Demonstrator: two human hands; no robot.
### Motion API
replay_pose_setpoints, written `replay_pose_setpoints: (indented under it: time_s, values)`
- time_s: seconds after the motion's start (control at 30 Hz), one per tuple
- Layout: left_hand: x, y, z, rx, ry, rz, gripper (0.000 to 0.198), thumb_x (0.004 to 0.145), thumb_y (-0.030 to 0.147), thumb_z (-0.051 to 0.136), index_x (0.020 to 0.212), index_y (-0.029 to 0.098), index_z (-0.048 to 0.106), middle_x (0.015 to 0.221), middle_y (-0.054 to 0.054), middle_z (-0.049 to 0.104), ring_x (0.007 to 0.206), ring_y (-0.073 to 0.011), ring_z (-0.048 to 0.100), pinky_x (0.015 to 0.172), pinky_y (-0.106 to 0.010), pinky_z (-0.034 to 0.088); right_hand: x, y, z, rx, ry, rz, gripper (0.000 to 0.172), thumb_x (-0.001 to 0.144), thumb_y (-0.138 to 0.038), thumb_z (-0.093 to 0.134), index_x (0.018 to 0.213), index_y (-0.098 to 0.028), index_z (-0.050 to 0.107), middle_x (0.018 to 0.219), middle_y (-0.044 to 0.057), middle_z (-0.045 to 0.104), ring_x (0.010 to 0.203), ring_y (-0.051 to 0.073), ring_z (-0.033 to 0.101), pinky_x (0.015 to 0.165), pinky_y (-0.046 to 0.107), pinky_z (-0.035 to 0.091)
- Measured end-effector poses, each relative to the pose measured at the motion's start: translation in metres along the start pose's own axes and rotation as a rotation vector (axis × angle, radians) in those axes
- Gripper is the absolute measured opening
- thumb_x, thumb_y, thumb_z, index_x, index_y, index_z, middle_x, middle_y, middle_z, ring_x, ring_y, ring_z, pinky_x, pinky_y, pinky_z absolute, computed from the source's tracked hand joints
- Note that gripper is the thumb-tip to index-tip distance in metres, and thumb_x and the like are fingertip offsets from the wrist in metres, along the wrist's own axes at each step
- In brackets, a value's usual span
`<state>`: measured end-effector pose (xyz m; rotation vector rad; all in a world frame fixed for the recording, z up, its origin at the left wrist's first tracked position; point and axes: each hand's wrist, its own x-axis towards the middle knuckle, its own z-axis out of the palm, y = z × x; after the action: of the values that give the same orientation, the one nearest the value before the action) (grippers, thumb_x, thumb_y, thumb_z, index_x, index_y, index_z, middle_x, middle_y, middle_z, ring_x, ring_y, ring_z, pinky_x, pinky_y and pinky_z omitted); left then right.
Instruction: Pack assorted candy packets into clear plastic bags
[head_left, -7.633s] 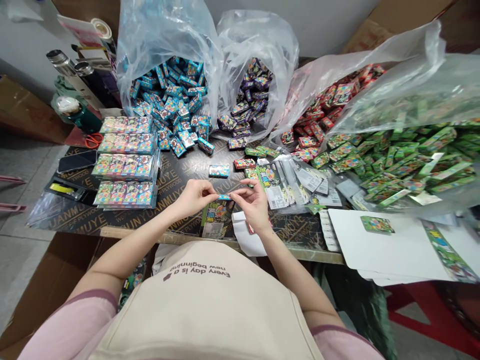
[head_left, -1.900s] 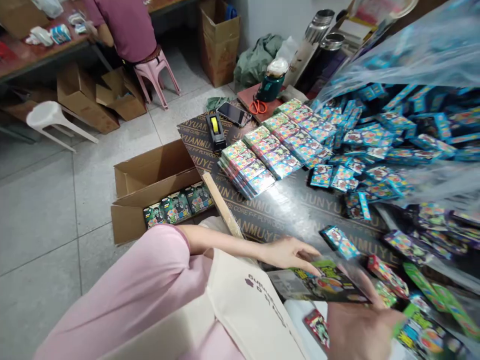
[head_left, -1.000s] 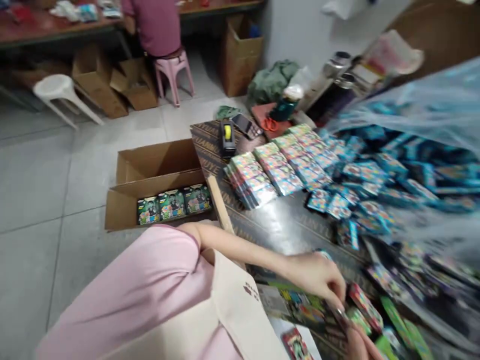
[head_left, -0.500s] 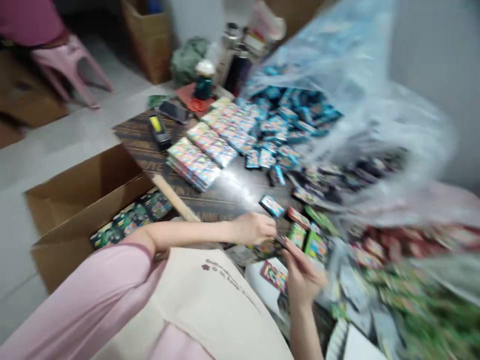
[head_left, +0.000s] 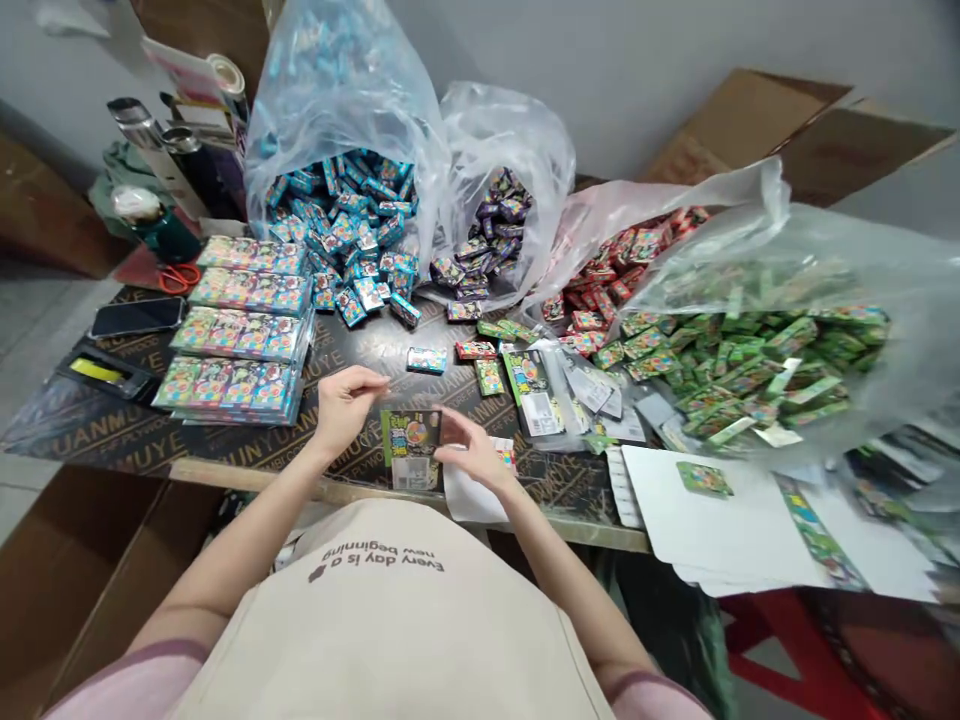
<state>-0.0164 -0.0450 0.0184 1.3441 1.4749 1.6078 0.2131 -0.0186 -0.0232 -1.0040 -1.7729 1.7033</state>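
My right hand (head_left: 474, 452) grips the right edge of a flat printed packet (head_left: 412, 450), dark with a green side strip and a pale label panel. The packet is held up over the table's near edge. Just to its upper left, my left hand (head_left: 349, 408) is closed in a pinch; whatever may be between its fingertips is too small to make out. Beyond the hands lie a small blue box (head_left: 426, 360), a red box (head_left: 475, 350) and a green box (head_left: 489, 378). More flat packets (head_left: 534, 390) rest to the right.
Stacked wrapped sets (head_left: 232, 350) stand at the left, near a phone (head_left: 137, 316) and orange scissors (head_left: 178, 278). Plastic bags spill blue (head_left: 360, 220), purple (head_left: 495, 230), red (head_left: 622, 250) and green boxes (head_left: 757, 360) along the back. White sheets (head_left: 675, 510) overhang the front right.
My view has turned to the right and steadied. My hands, close together before, are now apart, and the packet is upright in my right hand.
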Motion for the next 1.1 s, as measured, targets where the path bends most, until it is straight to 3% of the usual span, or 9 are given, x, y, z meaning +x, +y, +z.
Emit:
replay_pose_setpoints:
  time_s: [0.07,0.17,0.33,0.5,0.57,0.67,0.77,0.93,1.1]
  values:
    - [-0.001,0.002,-0.006,0.042,-0.039,-0.062,0.01,0.076,0.023,0.067,0.078,0.018,0.075,0.074,-0.003,0.07,0.065,-0.0138,0.065,0.06,-0.024,0.054,-0.002,0.007,0.006,-0.03,-0.146,0.051,0.054,0.073,-0.046,0.071,0.119,-0.018,0.062,0.107,0.009,0.07,0.093,0.024,0.066,0.083,0.038,0.052]
    - [-0.002,0.008,-0.008,0.093,-0.163,-0.121,0.017,0.079,0.03,0.065,0.086,0.018,0.075,0.078,-0.005,0.073,0.069,-0.0151,0.067,0.065,-0.025,0.053,-0.003,0.014,0.017,0.0,-0.102,0.042,0.036,0.079,-0.041,0.065,0.107,-0.017,0.066,0.102,0.007,0.071,0.094,0.024,0.065,0.085,0.039,0.051]
    - [0.006,0.016,-0.005,0.045,-0.22,-0.131,0.019,0.075,0.032,0.071,0.085,0.017,0.075,0.08,-0.005,0.074,0.073,-0.0163,0.067,0.069,-0.026,0.053,0.009,0.014,0.035,0.077,-0.031,-0.001,0.036,0.081,-0.042,0.063,0.106,-0.016,0.065,0.103,0.007,0.07,0.094,0.022,0.064,0.087,0.037,0.051]
    - [0.017,0.012,-0.003,0.07,-0.201,-0.214,0.02,0.069,0.03,0.075,0.08,0.013,0.073,0.074,-0.006,0.074,0.065,-0.0166,0.068,0.063,-0.026,0.055,0.028,-0.003,0.034,0.15,0.164,-0.121,0.067,0.074,-0.047,0.07,0.133,-0.022,0.049,0.127,0.011,0.06,0.102,0.021,0.064,0.086,0.033,0.053]
    - [0.017,0.014,0.0,0.083,-0.273,-0.187,0.02,0.07,0.03,0.074,0.08,0.013,0.073,0.074,-0.006,0.074,0.065,-0.0169,0.068,0.064,-0.027,0.056,0.035,-0.016,0.027,0.182,0.317,-0.193,0.06,0.078,-0.048,0.065,0.131,-0.023,0.052,0.128,0.011,0.059,0.099,0.021,0.066,0.085,0.034,0.054]
    - [0.013,0.022,0.005,0.11,-0.38,-0.123,0.022,0.072,0.032,0.072,0.086,0.014,0.074,0.081,-0.007,0.075,0.071,-0.018,0.07,0.068,-0.029,0.056,0.041,-0.037,0.018,0.173,0.401,-0.219,0.033,0.08,-0.045,0.063,0.101,-0.02,0.071,0.098,0.008,0.072,0.078,0.019,0.069,0.075,0.033,0.057]
    - [0.013,0.027,0.004,0.114,-0.432,-0.149,0.024,0.078,0.034,0.066,0.09,0.015,0.074,0.084,-0.007,0.075,0.074,-0.018,0.07,0.068,-0.028,0.056,0.04,-0.05,0.013,0.08,0.401,-0.226,0.02,0.076,-0.038,0.068,0.079,-0.019,0.074,0.076,0.005,0.073,0.067,0.017,0.068,0.067,0.03,0.057]
    - [0.017,0.024,-0.004,0.019,-0.473,-0.257,0.024,0.073,0.033,0.072,0.086,0.013,0.073,0.076,-0.006,0.074,0.068,-0.017,0.069,0.066,-0.028,0.056,0.033,-0.055,0.011,-0.023,0.376,-0.248,0.015,0.074,-0.032,0.071,0.077,-0.018,0.074,0.072,0.004,0.073,0.061,0.016,0.066,0.061,0.027,0.055]
    - [0.01,0.028,-0.002,0.169,-0.435,-0.114,0.014,0.075,0.028,0.07,0.078,0.014,0.074,0.073,-0.006,0.074,0.066,-0.0167,0.069,0.063,-0.026,0.056,0.03,-0.056,0.005,-0.071,0.305,-0.27,0.014,0.075,-0.031,0.07,0.073,-0.017,0.073,0.068,0.003,0.072,0.056,0.014,0.064,0.057,0.025,0.053]
